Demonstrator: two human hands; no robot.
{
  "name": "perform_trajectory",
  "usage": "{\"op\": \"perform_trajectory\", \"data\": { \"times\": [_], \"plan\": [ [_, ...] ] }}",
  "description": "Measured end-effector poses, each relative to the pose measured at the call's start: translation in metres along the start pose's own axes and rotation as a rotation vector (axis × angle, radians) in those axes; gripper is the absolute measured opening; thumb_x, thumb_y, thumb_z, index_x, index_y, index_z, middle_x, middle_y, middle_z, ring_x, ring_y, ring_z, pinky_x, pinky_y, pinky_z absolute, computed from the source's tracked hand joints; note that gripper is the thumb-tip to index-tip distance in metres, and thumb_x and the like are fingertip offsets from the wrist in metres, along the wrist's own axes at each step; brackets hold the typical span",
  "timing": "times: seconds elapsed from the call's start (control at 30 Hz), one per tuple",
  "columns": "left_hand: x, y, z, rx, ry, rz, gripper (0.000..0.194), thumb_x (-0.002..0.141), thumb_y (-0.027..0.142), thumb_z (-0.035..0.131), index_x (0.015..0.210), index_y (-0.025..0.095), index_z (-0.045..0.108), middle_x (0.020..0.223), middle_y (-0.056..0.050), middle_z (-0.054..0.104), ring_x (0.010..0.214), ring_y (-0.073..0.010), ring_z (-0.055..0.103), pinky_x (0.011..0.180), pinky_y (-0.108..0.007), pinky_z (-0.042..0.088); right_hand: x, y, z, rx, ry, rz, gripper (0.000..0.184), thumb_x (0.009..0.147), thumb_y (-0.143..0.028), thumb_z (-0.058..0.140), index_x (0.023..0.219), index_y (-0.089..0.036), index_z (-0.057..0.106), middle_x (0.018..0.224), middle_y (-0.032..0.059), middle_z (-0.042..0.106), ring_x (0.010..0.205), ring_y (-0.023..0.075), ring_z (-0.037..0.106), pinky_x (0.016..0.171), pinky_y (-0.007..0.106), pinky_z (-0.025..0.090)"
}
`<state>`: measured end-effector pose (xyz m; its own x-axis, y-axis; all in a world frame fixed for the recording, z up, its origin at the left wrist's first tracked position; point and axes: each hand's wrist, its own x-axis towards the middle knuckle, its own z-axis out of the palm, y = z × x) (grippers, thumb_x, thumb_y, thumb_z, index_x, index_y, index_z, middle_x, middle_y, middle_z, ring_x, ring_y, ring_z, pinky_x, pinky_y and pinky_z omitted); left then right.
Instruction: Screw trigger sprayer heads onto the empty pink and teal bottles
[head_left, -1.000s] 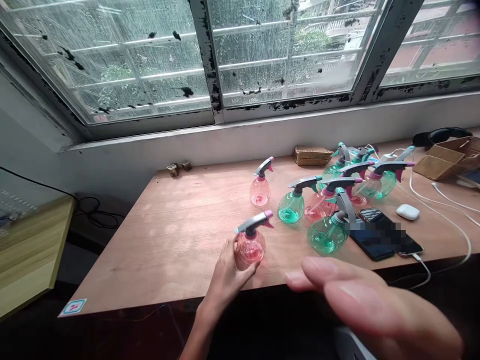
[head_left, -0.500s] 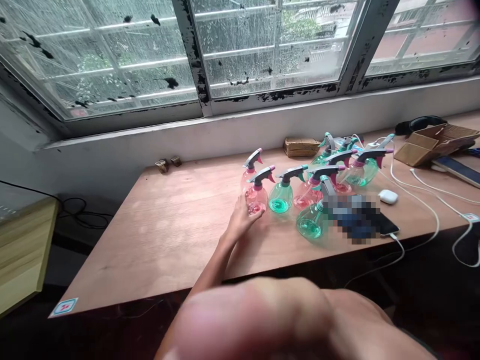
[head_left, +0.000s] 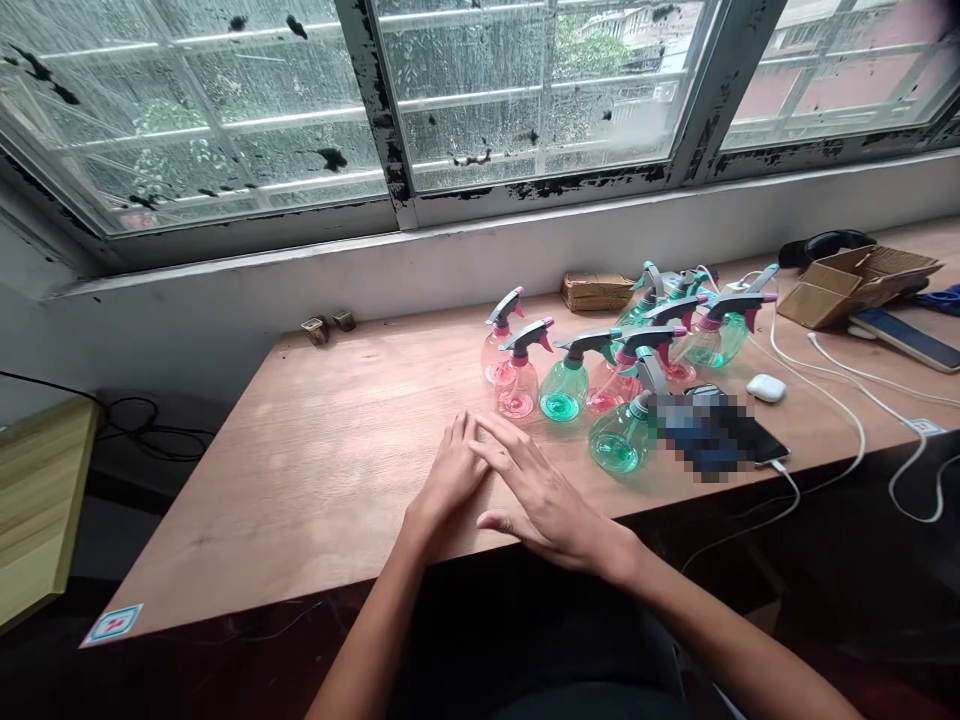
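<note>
My left hand [head_left: 454, 465] rests on the wooden table with its fingers stretched out, holding nothing. Over its fingertips reaches my right hand [head_left: 536, 495], fingers spread and thumb apart, also without anything in it. Just beyond both hands stands a pink spray bottle [head_left: 517, 385] with a grey and pink trigger head. Another pink spray bottle [head_left: 495, 350] is behind it. To the right are a green spray bottle [head_left: 564, 388] and a nearer green spray bottle [head_left: 619, 435], its head turned away from me. More pink and green spray bottles crowd behind, partly overlapping.
A black phone [head_left: 761, 435] on a white cable lies right of the bottles, beside a blurred-out patch. Farther right are a white earbud case [head_left: 766, 388], an open cardboard box [head_left: 847, 280] and another phone [head_left: 911, 335]. A small brown box [head_left: 596, 292] sits by the wall.
My left hand has let go of the front pink spray bottle and moved nearer to me. My right hand, blurred close to the camera before, has come down beside the left.
</note>
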<state>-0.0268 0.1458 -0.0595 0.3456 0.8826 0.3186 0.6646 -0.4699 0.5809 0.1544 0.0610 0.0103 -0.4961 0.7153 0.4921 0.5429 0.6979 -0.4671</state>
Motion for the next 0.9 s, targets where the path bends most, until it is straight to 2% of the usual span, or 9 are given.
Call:
{"op": "perform_trajectory", "data": {
  "times": [0.07,0.13,0.27,0.37,0.53,0.9],
  "plan": [
    [-0.029,-0.001,-0.011,0.093,-0.050,-0.013,0.055,0.096,0.041,0.056,0.143,0.013,0.049,0.156,-0.018,0.044,0.148,-0.0372,0.033,0.120,-0.058,0.027,-0.021,0.025,0.028,-0.138,-0.058,0.100,0.071,0.101,-0.050,0.050,0.157,-0.013,0.028,0.161,0.0202,0.034,0.152,0.0301,0.026,0.120,0.053,0.032],
    [-0.054,0.000,-0.020,0.304,-0.105,-0.050,0.056,0.100,0.042,0.049,0.149,0.017,0.042,0.161,-0.015,0.037,0.150,-0.0358,0.029,0.121,-0.060,0.024,-0.044,0.045,0.047,-0.241,-0.086,0.160,0.065,0.101,-0.047,0.052,0.153,-0.012,0.037,0.158,0.0203,0.040,0.149,0.0317,0.032,0.119,0.054,0.034],
    [-0.083,0.002,-0.029,0.509,-0.138,-0.051,0.056,0.103,0.042,0.041,0.154,0.020,0.034,0.163,-0.010,0.034,0.151,-0.0313,0.028,0.122,-0.057,0.028,-0.071,0.062,0.058,-0.366,0.033,0.266,0.047,0.102,-0.034,0.050,0.142,-0.011,0.053,0.151,0.0185,0.051,0.142,0.0319,0.045,0.117,0.053,0.039],
    [-0.089,0.005,-0.029,0.552,-0.095,-0.047,0.055,0.103,0.039,0.041,0.153,0.018,0.037,0.162,-0.011,0.036,0.150,-0.0313,0.031,0.121,-0.056,0.030,-0.071,0.059,0.060,-0.401,0.106,0.274,0.043,0.100,-0.029,0.049,0.138,-0.012,0.058,0.147,0.0163,0.056,0.138,0.0320,0.050,0.115,0.053,0.042],
    [-0.088,0.008,-0.028,0.551,-0.074,-0.067,0.052,0.103,0.037,0.042,0.150,0.018,0.043,0.160,-0.011,0.039,0.149,-0.0316,0.035,0.120,-0.055,0.032,-0.066,0.056,0.064,-0.412,0.150,0.264,0.040,0.099,-0.026,0.049,0.136,-0.015,0.061,0.144,0.0142,0.060,0.135,0.0322,0.054,0.112,0.053,0.045],
    [-0.087,0.008,-0.029,0.546,-0.068,-0.068,0.052,0.103,0.039,0.042,0.150,0.019,0.043,0.160,-0.009,0.040,0.149,-0.0308,0.035,0.120,-0.055,0.033,-0.067,0.056,0.064,-0.453,0.132,0.253,0.041,0.100,-0.025,0.047,0.136,-0.012,0.060,0.145,0.0145,0.058,0.136,0.0318,0.053,0.112,0.053,0.045]
  ]
}}
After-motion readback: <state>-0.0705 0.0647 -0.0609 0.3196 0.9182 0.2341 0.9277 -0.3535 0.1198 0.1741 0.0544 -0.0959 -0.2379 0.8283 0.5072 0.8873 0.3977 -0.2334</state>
